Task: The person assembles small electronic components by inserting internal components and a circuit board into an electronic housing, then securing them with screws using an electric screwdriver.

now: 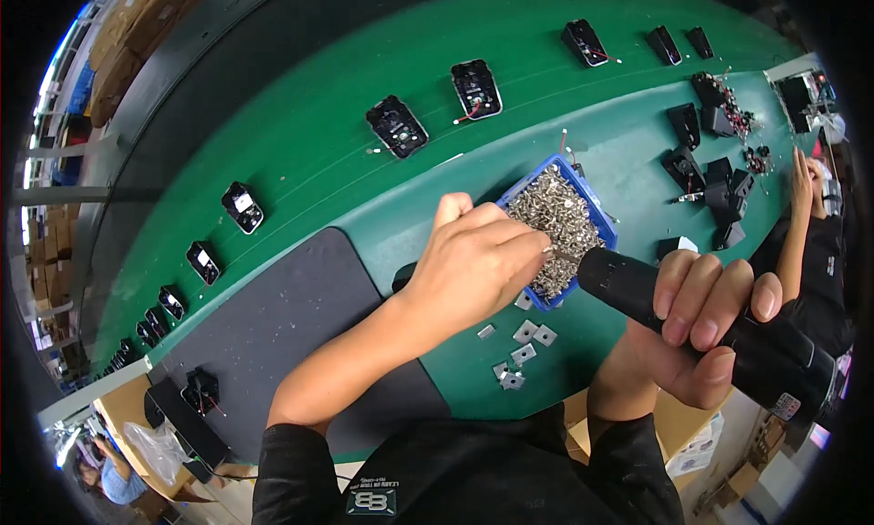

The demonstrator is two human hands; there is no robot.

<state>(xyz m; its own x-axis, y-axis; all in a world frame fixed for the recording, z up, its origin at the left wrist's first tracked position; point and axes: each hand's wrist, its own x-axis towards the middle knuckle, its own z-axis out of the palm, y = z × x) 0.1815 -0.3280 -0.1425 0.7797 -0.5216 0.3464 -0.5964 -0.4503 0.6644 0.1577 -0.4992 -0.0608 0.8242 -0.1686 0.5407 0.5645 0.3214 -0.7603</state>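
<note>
My right hand (706,320) is wrapped round a black electric screwdriver (628,284), its nose pointing left over a blue tray (596,211). Small silver screws (555,202) fill the tray. Above the tray's near left side, my left hand (482,256) has thumb and fingers pinched together, with a shiny screw end (549,250) showing at the fingertips beside the screwdriver's bit. The grip itself is mostly hidden by the fingers. Several square metal plates with holes (524,332) lie on the green table just nearer than the tray.
A green conveyor belt (309,152) curves along the far side, carrying black housings (397,126). A dark mat (300,306) covers the table at left, with a black part (202,390) on it. More black housings (685,170) lie at right, near another person's arm (797,215).
</note>
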